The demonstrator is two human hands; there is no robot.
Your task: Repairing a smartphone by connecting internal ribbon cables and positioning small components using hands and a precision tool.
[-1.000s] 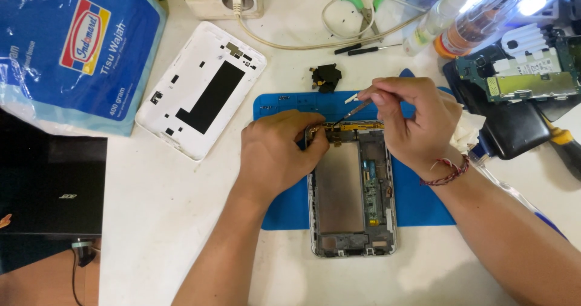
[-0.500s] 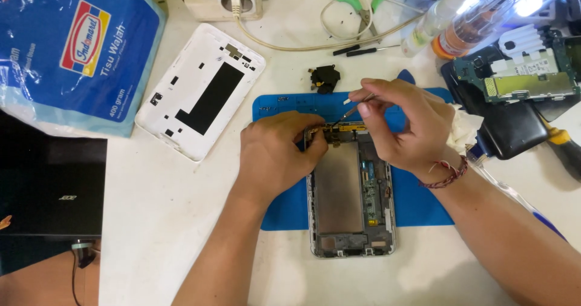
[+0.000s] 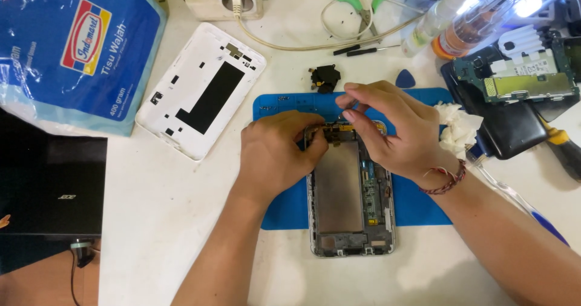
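Since the frame 1 second back, the right hand point(image 3: 396, 130) has dropped lower over the tablet frame point(image 3: 351, 191), and the thin tool seen then between its fingers is now hidden. Its fingertips point(image 3: 351, 103) are pinched together above the frame's top edge; what they grip I cannot tell. The left hand point(image 3: 275, 152) curls its fingers against the frame's top left corner, pressing it down. The open metal frame, a rectangle with bare circuitry, lies on a blue rubber mat point(image 3: 284, 206). The white plastic back cover point(image 3: 200, 91) lies just beside the mat, and a crumpled tissue point(image 3: 457, 127) sits at the mat's right edge.
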